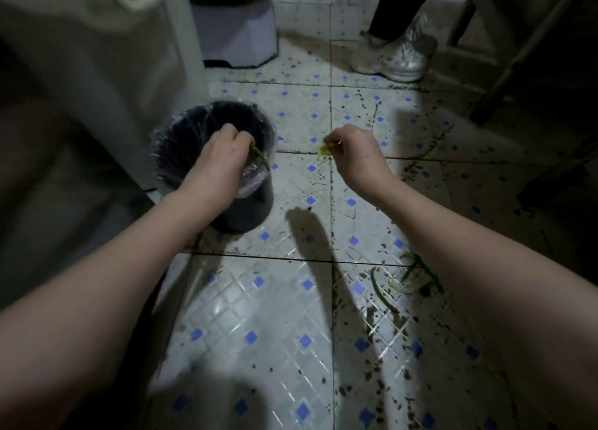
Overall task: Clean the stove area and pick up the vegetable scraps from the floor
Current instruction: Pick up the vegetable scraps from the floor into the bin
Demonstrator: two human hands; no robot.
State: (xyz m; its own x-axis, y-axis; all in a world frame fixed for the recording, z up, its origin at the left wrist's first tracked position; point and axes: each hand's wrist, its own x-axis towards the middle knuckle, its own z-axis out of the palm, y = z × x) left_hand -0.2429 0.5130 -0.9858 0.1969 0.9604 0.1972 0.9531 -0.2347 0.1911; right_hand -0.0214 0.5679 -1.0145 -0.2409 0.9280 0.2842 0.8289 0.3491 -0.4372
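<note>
Bin (252, 209) at left on floor (275, 300), left hand (220, 154) with stem (260, 157) over its mouth; right hand (359, 154) with leaf (323, 152) to the right; scraps (411, 277) nearer; shoe (398, 60) behind.

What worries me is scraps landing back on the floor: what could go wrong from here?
1. The left hand holds green stems over the lined bin, but their ends hang near its rim; released now, they might fall outside.
2. The right hand pinches a yellow scrap over floor tiles, apart from the bin; it could slip on the way.
3. More green scraps lie by the right forearm, easily missed or trodden on.
</note>
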